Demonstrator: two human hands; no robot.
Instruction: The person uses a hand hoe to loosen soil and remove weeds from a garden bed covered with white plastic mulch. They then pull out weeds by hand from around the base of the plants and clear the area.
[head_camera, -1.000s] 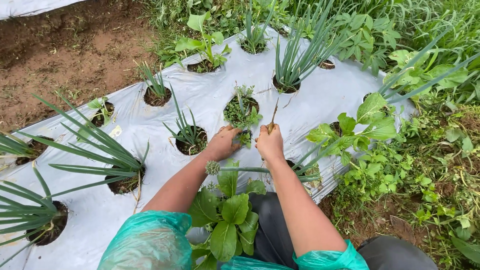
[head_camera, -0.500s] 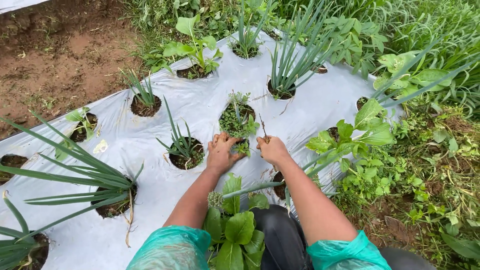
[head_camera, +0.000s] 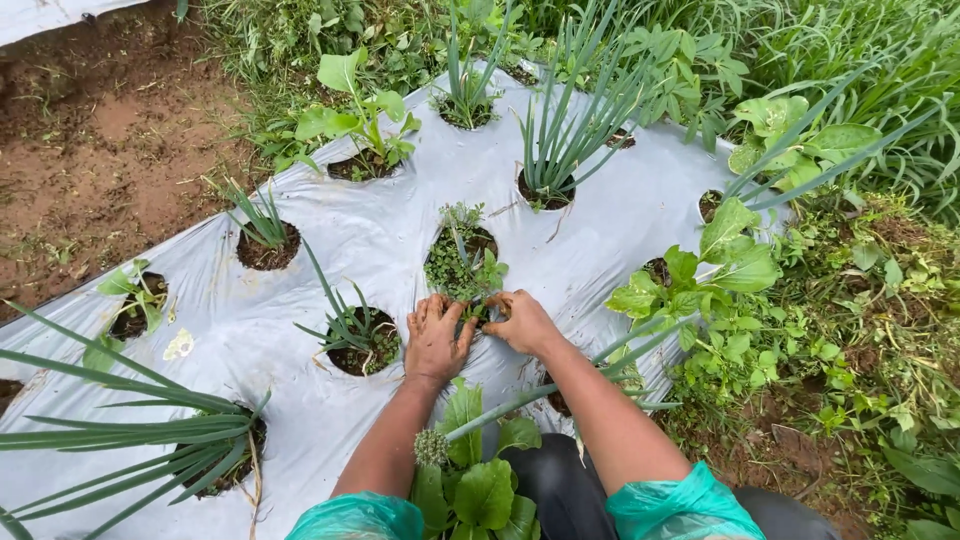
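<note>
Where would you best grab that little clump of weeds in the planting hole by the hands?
Probably low down, where the weed clump meets the soil in its hole. Its tops are thin and leafy. Come from the near side, where the left hand and right hand sit at the hole's near edge.

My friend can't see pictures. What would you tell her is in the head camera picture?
Two bare hands, the left hand and right hand, press together at the near edge of a hole full of small weedy plants in a silver plastic sheet that covers a garden bed. Other holes hold spiky green onions and leafy greens, with bare brown soil to the left.
</note>
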